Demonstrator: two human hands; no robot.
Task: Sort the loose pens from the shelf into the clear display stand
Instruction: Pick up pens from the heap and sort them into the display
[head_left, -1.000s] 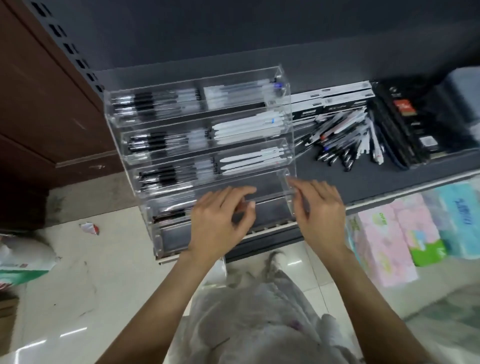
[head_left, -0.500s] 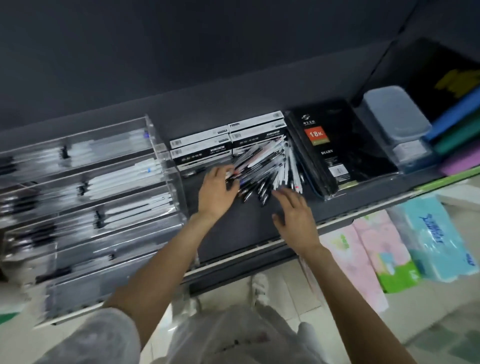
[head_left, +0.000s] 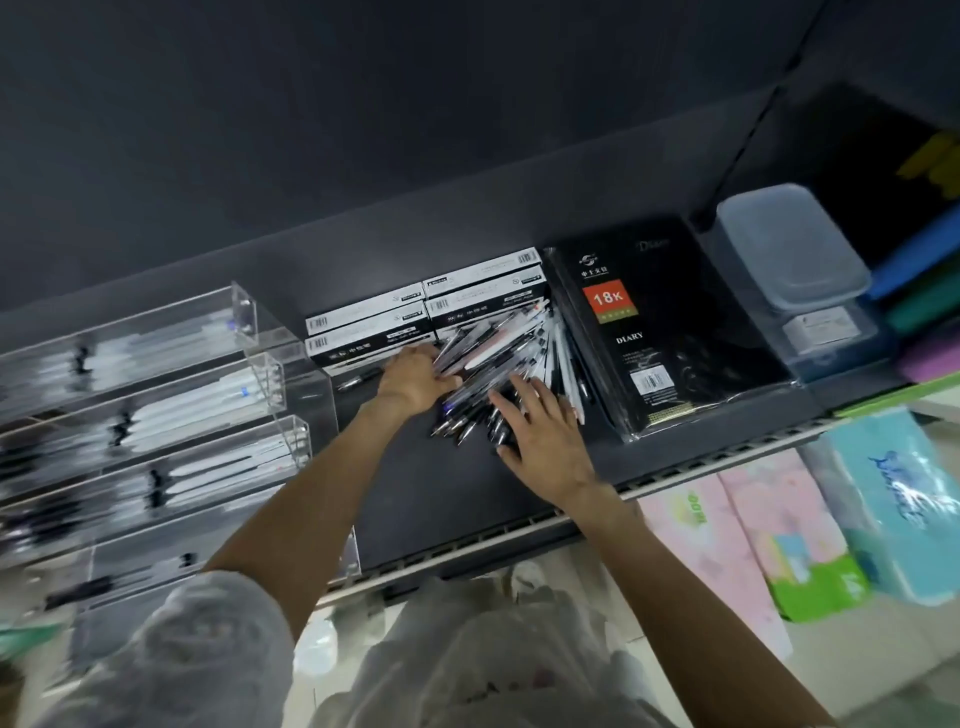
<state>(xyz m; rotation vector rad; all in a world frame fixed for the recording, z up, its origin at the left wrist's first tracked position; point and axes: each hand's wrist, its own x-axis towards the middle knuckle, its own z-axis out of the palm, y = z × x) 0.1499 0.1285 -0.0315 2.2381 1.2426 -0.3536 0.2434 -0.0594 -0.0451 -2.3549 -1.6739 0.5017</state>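
Fingers of the left hand (head_left: 415, 382) are curling over the left edge of the pile of loose pens (head_left: 511, 358), seemingly gathering a few, though whether any are truly pinched I cannot tell. Her right hand (head_left: 545, 441) is lying spread and flat on the near end of the pile, gripping nothing, only steadying it.

A second ago both hands were at the lowest tier of the clear display stand (head_left: 150, 415); now they are over at the heap, and the head is turning with them, so the stand is sliding off to the left and blurring. That suggests one batch is delivered and another pickup is beginning.

Pens are resting fanned on the dark shelf (head_left: 441, 493), between the boxed pens (head_left: 431, 312) behind and the black diary (head_left: 654, 332) just to the right. Upper tiers of the stand are already holding rows; the heap looks large, so plenty of sorting is remaining.
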